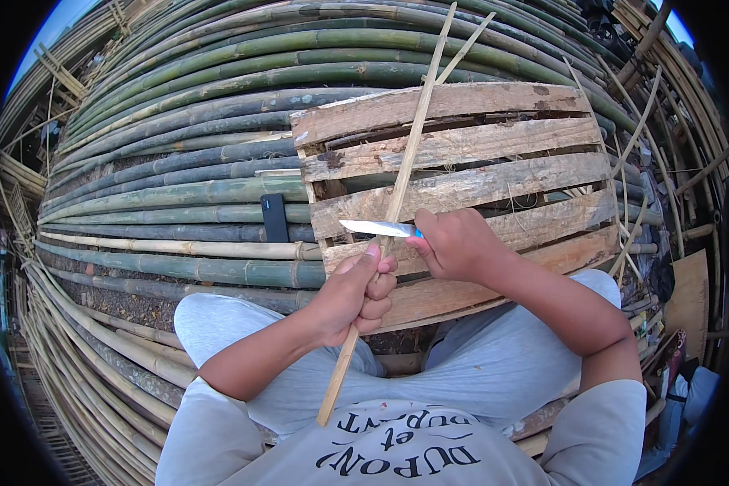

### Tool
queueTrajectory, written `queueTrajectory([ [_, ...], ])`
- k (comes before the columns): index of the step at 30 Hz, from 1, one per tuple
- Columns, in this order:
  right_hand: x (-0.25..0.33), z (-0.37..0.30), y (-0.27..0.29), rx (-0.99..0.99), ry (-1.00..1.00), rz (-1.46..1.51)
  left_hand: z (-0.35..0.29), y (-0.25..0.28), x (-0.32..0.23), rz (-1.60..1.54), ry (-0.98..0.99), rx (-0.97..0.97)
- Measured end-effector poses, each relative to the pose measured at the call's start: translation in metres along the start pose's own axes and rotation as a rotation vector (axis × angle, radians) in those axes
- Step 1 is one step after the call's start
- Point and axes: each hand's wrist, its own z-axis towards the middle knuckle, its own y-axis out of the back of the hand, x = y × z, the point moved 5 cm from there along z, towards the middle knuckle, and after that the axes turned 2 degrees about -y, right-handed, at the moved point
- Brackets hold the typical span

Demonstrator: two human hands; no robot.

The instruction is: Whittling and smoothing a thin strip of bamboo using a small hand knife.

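A long, pale bamboo strip (413, 138) runs from near my shirt up across a slatted wooden pallet (478, 190). My left hand (358, 293) is closed around the strip's lower part, thumb along its top. In my right hand (460, 243) is a knife (378, 228), gripped by its blue handle, which my fingers mostly cover. Its bright blade points left and lies across the strip, just beyond my left thumb. Whether the edge bites into the strip I cannot tell. Another thin strip (464, 50) shows beside the far end of the held one.
Green and grey bamboo poles (178, 192) lie side by side beyond and left of the pallet. A dark phone (274, 218) rests on them. Thin split bamboo pieces (640, 121) lean at the right. My legs (243, 324) are bent at the pallet's near side.
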Motion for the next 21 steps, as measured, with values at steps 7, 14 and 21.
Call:
queueTrajectory([
  [7,-0.016,0.008,0.010,-0.102,-0.083,0.020,0.002,0.002,-0.003,-0.020,0.009,0.026],
  [14,-0.016,0.005,0.016,-0.108,-0.044,0.000,-0.001,-0.004,0.004,-0.033,0.066,0.071],
  [21,-0.001,-0.002,0.021,-0.055,0.000,-0.017,0.001,0.001,0.002,-0.111,0.094,0.142],
])
